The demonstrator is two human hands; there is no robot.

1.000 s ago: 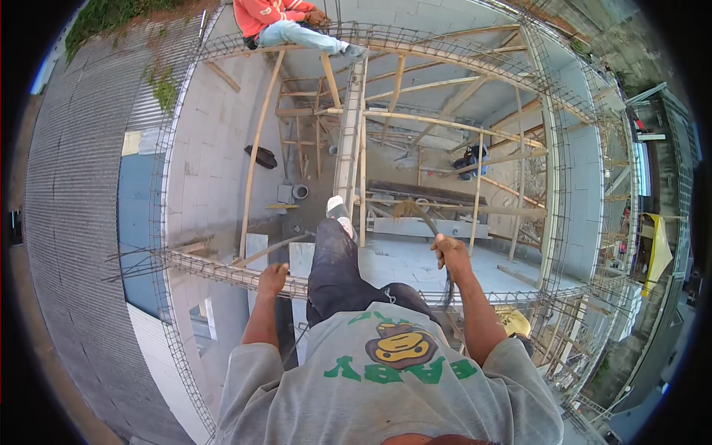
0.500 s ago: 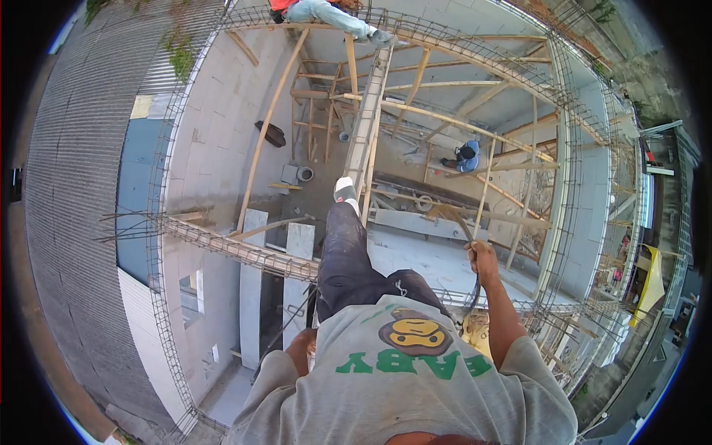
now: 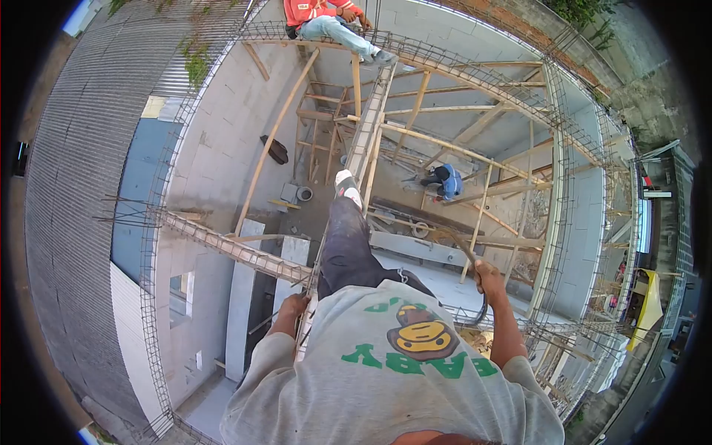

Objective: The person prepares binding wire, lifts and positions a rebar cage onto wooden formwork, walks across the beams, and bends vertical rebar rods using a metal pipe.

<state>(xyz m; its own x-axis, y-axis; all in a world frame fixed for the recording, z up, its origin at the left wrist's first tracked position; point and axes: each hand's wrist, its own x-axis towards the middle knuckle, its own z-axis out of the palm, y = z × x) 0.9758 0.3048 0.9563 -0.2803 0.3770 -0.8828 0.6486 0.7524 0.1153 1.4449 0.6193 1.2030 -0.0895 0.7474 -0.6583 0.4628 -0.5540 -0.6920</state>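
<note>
My right hand (image 3: 489,279) is closed around a dark, bent length that looks like a hose or cable (image 3: 480,308); it arcs above and below my fist. On the other side, my left hand (image 3: 294,304) looks closed at the edge of the narrow beam form (image 3: 306,326) I straddle, near thin steel bars. What its fingers grip is too small to make out. My leg in dark trousers (image 3: 346,241) stretches forward along the beam, with a white and grey shoe (image 3: 346,183) at its end.
A person in a red top (image 3: 315,11) sits on the far wall's rebar cage. Below, a person in blue (image 3: 449,180) bends over the floor among wooden props (image 3: 478,222). A side beam (image 3: 237,250) with rebar branches left. Corrugated roofing (image 3: 89,163) lies beyond the left wall.
My view has tilted, bringing more of the seated person into sight. The person below has shifted left. My left hand has come into fuller view beside the beam; the dark length now bows outward.
</note>
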